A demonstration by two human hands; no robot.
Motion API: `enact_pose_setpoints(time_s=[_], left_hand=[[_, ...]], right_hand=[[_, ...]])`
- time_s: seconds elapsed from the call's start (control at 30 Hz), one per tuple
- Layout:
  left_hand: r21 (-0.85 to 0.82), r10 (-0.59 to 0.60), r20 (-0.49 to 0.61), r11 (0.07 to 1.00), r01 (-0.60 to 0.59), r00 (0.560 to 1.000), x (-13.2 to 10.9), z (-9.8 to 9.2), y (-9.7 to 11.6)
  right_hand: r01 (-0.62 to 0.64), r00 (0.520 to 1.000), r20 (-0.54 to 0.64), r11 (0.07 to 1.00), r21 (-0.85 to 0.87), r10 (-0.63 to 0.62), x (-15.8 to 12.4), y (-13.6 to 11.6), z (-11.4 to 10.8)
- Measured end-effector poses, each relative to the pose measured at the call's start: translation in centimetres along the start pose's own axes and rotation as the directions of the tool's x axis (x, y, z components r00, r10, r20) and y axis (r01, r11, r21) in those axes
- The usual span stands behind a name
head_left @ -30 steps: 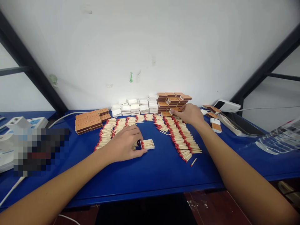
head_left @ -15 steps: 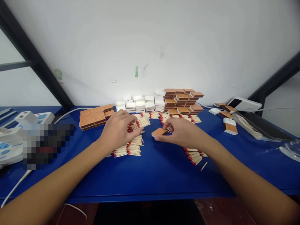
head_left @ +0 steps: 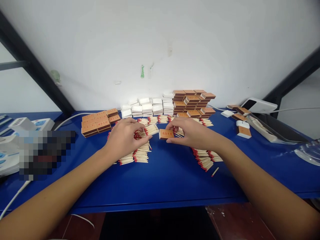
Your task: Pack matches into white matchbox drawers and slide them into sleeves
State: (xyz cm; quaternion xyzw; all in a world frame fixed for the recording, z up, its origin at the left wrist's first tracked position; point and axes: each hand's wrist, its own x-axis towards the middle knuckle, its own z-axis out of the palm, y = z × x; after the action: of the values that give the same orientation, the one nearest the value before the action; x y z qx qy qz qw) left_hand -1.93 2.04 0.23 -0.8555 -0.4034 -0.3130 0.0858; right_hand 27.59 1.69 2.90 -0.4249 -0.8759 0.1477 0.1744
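Matches (head_left: 151, 129) lie in a small tray (head_left: 157, 128) that the left hand (head_left: 127, 136) pinches, thumb and fingers a little apart. The right hand (head_left: 194, 133) grips an orange box cover (head_left: 166, 134), fingers curled. The cover has just come from near the table's (head_left: 160, 180) back edge, so now it sits beside the tray, near the middle.

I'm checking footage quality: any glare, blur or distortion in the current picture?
Head view: the right forearm looks stretched, likely wide-angle distortion; the white boxes look nearly washed out; blocky pixelation covers a dark object at left; the matchbox in the right hand shows no strong motion blur, same view.
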Motion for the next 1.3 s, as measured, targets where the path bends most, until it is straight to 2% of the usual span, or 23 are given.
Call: enact_pose_setpoints(time_s=[0.1,0.47,0.6,0.83,1.0,1.17,1.3], left_hand=[[-0.019,0.003,0.015,1.0,-0.003,1.0,0.0,-0.1,0.2],[-0.209,0.062,0.129,0.977,-0.034,0.99,0.3,-0.4,0.0],[-0.262,0.042,0.103,0.965,-0.014,0.994,0.3,-0.5,0.3],[-0.335,0.047,0.012,0.941,-0.04,0.999,0.4,-0.4,0.5],[-0.358,0.086,0.003,0.931,-0.079,0.996,0.3,-0.2,0.4],[-0.347,0.137,-0.031,0.927,-0.139,0.99,0.3,-0.1,0.4],[-0.319,0.167,-0.042,0.932,-0.172,0.985,0.2,0.0,0.4]], right_hand=[[0.011,0.997,-0.076,1.0,-0.012,-0.012,0.2,-0.3,0.1],[0.127,0.981,-0.157,0.99,0.064,-0.116,0.4,0.8,0.6],[0.144,0.975,-0.185,0.984,0.103,-0.124,0.4,0.2,0.9],[0.151,0.972,-0.22,0.94,0.305,-0.085,0.5,-1.7,2.1],[0.2,0.966,-0.223,0.931,0.305,-0.134,0.3,-2.6,2.6],[0.181,0.976,-0.172,0.938,0.295,-0.134,0.2,-2.5,2.8],[0.202,0.968,-0.198,0.945,0.256,-0.153,0.3,-2.4,2.9]])
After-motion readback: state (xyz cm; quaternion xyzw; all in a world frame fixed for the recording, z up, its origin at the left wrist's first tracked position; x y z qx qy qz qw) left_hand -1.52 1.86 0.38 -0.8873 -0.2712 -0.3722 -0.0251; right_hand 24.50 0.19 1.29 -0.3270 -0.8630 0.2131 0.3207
